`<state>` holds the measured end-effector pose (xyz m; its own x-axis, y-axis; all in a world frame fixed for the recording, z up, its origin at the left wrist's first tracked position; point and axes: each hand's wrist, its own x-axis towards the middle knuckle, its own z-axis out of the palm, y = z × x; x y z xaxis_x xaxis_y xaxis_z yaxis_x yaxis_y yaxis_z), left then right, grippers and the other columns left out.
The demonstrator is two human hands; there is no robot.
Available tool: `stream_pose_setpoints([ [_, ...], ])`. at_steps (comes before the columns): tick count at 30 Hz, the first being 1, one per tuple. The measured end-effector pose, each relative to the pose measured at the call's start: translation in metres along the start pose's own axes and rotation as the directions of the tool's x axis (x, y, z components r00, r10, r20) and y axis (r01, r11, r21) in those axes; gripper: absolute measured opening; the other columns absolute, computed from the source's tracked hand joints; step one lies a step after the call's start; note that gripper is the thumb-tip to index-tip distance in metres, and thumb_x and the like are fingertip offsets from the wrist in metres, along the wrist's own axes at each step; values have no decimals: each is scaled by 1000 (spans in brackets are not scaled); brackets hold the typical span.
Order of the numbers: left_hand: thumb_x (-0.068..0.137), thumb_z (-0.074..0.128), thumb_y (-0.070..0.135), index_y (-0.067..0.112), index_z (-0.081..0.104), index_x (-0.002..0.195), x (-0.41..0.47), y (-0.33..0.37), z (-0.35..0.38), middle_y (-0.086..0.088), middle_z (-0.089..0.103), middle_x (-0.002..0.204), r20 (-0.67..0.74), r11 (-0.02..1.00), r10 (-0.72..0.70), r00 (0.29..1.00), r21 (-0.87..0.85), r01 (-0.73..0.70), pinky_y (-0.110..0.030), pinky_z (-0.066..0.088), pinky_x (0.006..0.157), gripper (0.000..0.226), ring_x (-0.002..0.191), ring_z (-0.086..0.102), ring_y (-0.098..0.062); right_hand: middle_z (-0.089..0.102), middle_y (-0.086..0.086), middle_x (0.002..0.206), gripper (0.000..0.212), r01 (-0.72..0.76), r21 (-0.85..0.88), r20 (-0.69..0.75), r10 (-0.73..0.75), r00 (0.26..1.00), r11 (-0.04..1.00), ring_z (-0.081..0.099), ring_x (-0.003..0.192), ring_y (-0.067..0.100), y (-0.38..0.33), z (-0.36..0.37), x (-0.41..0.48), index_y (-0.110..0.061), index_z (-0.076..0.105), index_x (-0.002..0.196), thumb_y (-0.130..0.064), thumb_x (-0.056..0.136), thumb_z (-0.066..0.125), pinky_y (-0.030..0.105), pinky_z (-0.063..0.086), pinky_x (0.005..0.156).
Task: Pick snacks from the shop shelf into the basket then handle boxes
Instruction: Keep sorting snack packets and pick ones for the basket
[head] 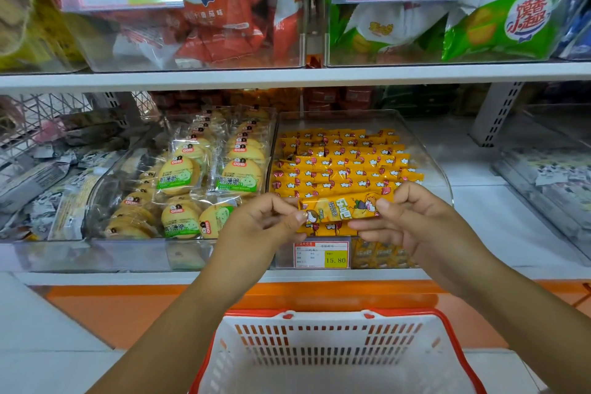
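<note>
Both hands were on one yellow snack packet, held level just above the front of the clear bin of matching yellow packets. Left hand pinched its left end, right hand pinched the right end. White basket with red rim sat below, under the forearms. Round biscuit packs filled the bin to the left.
</note>
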<state>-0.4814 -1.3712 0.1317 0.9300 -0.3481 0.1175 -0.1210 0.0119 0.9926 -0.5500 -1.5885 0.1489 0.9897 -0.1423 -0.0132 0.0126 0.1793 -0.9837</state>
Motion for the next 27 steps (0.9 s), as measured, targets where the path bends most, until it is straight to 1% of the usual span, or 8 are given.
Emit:
stream_pose_setpoints([
  [5, 83, 74, 6, 17, 68, 70, 1, 3, 1, -2, 70, 95, -28, 997, 34, 999, 66, -32, -32, 60, 72, 17, 83, 71, -12, 73, 8, 93, 37, 17, 5, 6, -17, 1000, 1000, 73, 93, 34, -1, 7, 4, -12, 46, 95, -26, 72, 71, 33, 62, 75],
  [9, 86, 74, 22, 29, 69, 88, 7, 9, -6, 17, 70, 85, -37, 905, 206, 978, 386, -176, -37, 58, 78, 9, 86, 67, -3, 75, 11, 99, 43, 67, -158, -70, -79, 994, 985, 75, 88, 28, -10, 10, 20, -12, 48, 114, -22, 77, 69, 34, 61, 79],
  [12, 87, 69, 40, 32, 71, 107, 21, 15, -21, 22, 66, 104, 12, 590, 491, 871, 732, -342, -25, 48, 88, 21, 101, 56, -3, 76, 4, 94, 26, 159, -294, -113, -200, 973, 942, 75, 83, 18, -21, 12, 42, -14, 51, 107, -14, 88, 68, 22, 58, 68],
  [15, 88, 62, 49, 26, 69, 120, 38, 10, -36, 10, 66, 121, 71, 351, 549, 833, 885, -307, -24, 30, 100, 40, 116, 45, -9, 73, 1, 99, 22, 232, -407, -99, -295, 950, 883, 72, 87, 13, -28, 23, 77, -17, 53, 105, -12, 90, 68, 25, 60, 72],
  [17, 89, 57, 55, 25, 67, 125, 45, 1, -43, 8, 64, 126, 56, 323, 505, 861, 913, -249, -36, 37, 103, 47, 120, 45, -14, 70, -1, 109, 28, 237, -555, -80, -335, 939, 798, 68, 99, 15, -27, 32, 105, -21, 54, 112, -20, 89, 71, 34, 57, 88],
  [19, 88, 49, 58, 25, 66, 126, 48, -7, -47, 7, 63, 126, 62, 301, 470, 881, 926, -226, -43, 41, 98, 53, 120, 46, -18, 67, -7, 101, 28, 228, -711, -50, -370, 928, 666, 66, 92, 13, -25, 41, 129, -24, 51, 111, -27, 91, 69, 31, 55, 80],
  [22, 88, 48, 57, 26, 67, 126, 50, -10, -48, 9, 62, 125, 62, 299, 485, 872, 926, -232, -37, 34, 95, 52, 120, 44, -16, 58, -12, 85, 24, 201, -819, 21, -321, 947, 538, 58, 67, 9, -21, 52, 155, -25, 44, 107, -30, 95, 64, 22, 44, 51],
  [27, 87, 49, 56, 27, 68, 123, 52, -13, -48, 10, 62, 123, 62, 299, 521, 852, 921, -250, -27, 22, 89, 50, 118, 43, -14, 59, -2, 98, 23, 184, -877, 128, -154, 980, 443, 61, 76, 17, -17, 56, 190, -25, 51, 105, -29, 91, 69, 28, 48, 57],
])
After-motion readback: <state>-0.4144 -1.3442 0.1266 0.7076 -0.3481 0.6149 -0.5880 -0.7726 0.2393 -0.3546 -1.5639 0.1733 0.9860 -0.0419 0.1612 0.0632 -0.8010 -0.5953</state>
